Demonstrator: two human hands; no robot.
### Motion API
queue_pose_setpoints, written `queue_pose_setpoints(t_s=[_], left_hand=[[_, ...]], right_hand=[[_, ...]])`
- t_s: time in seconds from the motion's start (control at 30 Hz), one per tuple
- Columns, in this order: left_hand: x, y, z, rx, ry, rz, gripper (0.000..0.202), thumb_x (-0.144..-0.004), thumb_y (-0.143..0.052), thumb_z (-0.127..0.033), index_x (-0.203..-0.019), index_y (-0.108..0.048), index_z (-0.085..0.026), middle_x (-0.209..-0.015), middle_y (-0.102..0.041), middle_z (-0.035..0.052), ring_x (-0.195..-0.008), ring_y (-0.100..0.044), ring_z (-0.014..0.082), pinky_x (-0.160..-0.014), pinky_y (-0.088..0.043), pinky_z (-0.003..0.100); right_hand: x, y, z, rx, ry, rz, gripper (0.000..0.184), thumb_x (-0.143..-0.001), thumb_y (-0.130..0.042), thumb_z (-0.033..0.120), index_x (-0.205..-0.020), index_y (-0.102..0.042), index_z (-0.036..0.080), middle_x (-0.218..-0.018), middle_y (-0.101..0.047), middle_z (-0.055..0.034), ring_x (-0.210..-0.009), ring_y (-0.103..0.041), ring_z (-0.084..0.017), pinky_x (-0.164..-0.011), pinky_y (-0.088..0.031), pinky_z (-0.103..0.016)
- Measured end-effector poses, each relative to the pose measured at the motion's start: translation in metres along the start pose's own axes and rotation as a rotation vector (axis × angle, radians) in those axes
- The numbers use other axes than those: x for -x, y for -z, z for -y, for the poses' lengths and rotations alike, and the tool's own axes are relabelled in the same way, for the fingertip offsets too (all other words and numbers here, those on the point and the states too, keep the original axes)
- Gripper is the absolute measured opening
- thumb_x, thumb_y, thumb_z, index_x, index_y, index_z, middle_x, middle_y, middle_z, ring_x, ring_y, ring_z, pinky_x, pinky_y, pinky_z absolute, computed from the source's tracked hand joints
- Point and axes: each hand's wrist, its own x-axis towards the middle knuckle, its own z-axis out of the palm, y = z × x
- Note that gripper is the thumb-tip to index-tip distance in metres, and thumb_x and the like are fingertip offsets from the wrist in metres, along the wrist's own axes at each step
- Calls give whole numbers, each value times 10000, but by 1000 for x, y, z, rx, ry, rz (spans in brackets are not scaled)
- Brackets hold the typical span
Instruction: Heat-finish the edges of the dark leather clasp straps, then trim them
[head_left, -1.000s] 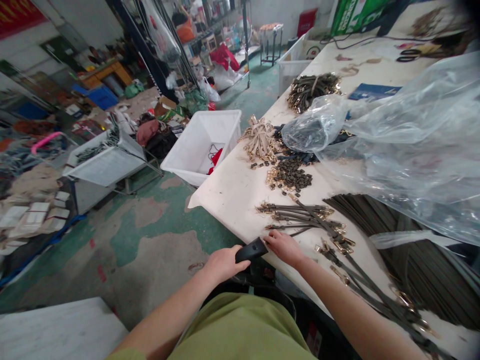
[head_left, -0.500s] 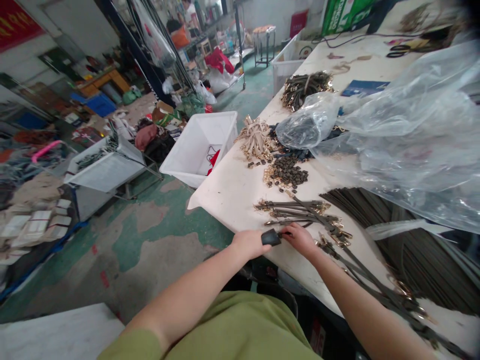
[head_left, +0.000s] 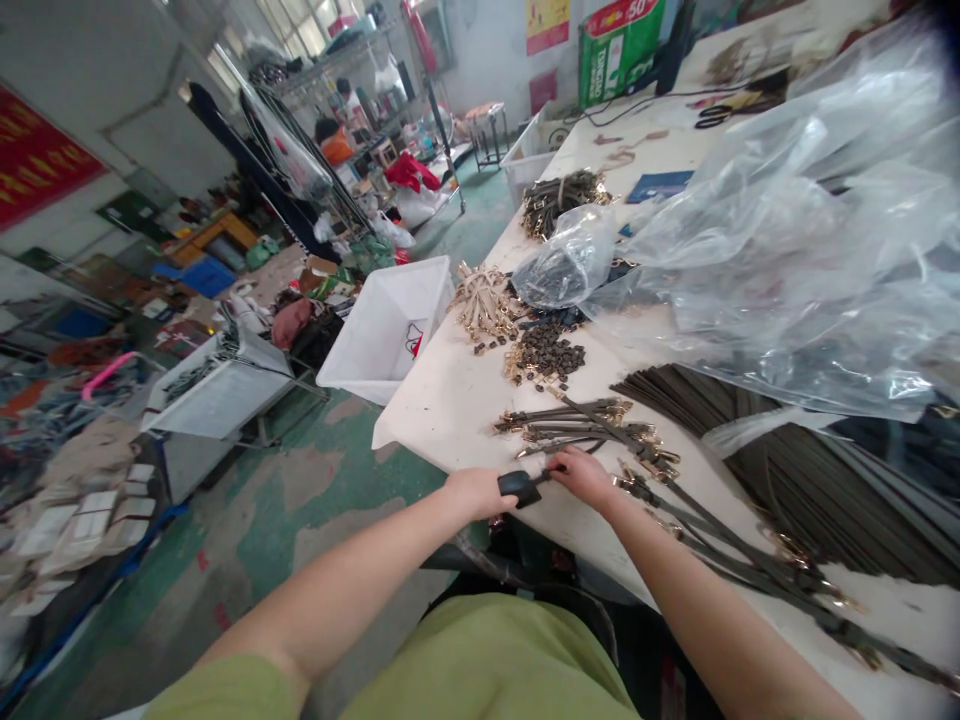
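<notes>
The left hand [head_left: 476, 492] is curled closed around one end of a small, flat black piece [head_left: 517, 487], whose material is hard to tell. The right hand [head_left: 583, 478] is pinched almost shut on a thin dark strip [head_left: 553, 470] that meets the other end of the piece, so the two hands sit just apart with the piece between them, low over the edge of the white-topped desk [head_left: 450, 400]. Directly ahead of the right hand lies a loose group of dark straps with gold metal clasps [head_left: 574, 425]. Long dark straps with gold clasps [head_left: 739, 560] stretch away to its right. Farther ahead of both hands are a heap of small dark pieces with gold fittings [head_left: 544, 353], a bunch of beige straps with gold clasps [head_left: 484, 305] and a large clear plastic bag [head_left: 787, 230].
</notes>
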Motion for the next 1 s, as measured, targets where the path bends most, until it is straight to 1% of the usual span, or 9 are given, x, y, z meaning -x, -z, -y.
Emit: queue_pose_setpoints(t_s=[0.1,0.2,0.33,0.43,0.57,0.67,0.8,0.9,1.0], left_hand=[[4,-1,8,-70,40,-21,461,-654,-477,-593,-913,-624,-241,-898,-670,79,-836,-610,276,-700,-476,351],[8,-4,16,-45,17,-11,474,-668,-464,-592,-931,-623,-230,-907,-669,87,-820,-612,273,-682,-475,341],[16,-15,25,-37,21,-26,481,-685,-442,-589,-962,-611,-234,-922,-664,77,-840,-609,257,-678,-470,317],[13,-19,23,-44,26,-56,490,-692,-418,-606,-965,-604,-243,-930,-660,69,-865,-605,247,-701,-469,316],[5,-11,20,-26,42,-51,502,-677,-432,-629,-965,-604,-255,-921,-664,50,-862,-610,238,-700,-471,298],[14,-10,36,-5,37,-32,494,-687,-435,-612,-972,-602,-245,-941,-662,53,-873,-608,238,-702,-469,291],[32,-22,54,25,42,-58,491,-722,-389,-603,-1018,-579,-261,-945,-661,48,-861,-610,239,-685,-472,298],[25,-26,41,-11,22,-78,502,-703,-402,-618,-986,-596,-251,-934,-663,60,-865,-608,254,-709,-470,315],[8,-16,23,40,-16,-59,478,-665,-468,-594,-946,-623,-238,-930,-664,75,-870,-603,283,-733,-467,354]], right_hand=[[0,3,1,-1,7,-5,118,-723,-555,263,-809,-627,228,-810,-533,-7,-767,-492,-125,-675,-346,-230],[0,3,0,8,15,-1,119,-722,-549,261,-806,-626,228,-810,-535,-6,-760,-494,-125,-677,-344,-232],[-2,0,-2,23,10,8,127,-714,-549,259,-812,-624,230,-793,-531,-5,-757,-493,-127,-677,-342,-232],[-3,-1,-1,30,19,9,123,-719,-540,260,-801,-625,227,-790,-531,-4,-749,-491,-123,-670,-340,-228],[-2,0,2,32,3,6,127,-719,-540,255,-809,-627,230,-804,-535,-6,-749,-496,-122,-660,-345,-223],[-2,0,3,37,-21,9,131,-716,-546,259,-811,-632,234,-801,-536,-6,-753,-500,-125,-676,-352,-229],[-3,-2,2,33,-11,0,133,-723,-534,259,-806,-635,233,-805,-542,-10,-769,-501,-129,-695,-356,-235],[-3,-3,0,45,-10,8,139,-725,-532,261,-816,-632,232,-799,-542,-11,-771,-500,-132,-688,-356,-236],[-4,-3,-1,59,0,17,134,-736,-520,274,-806,-624,229,-801,-540,-9,-763,-498,-130,-681,-356,-237]])
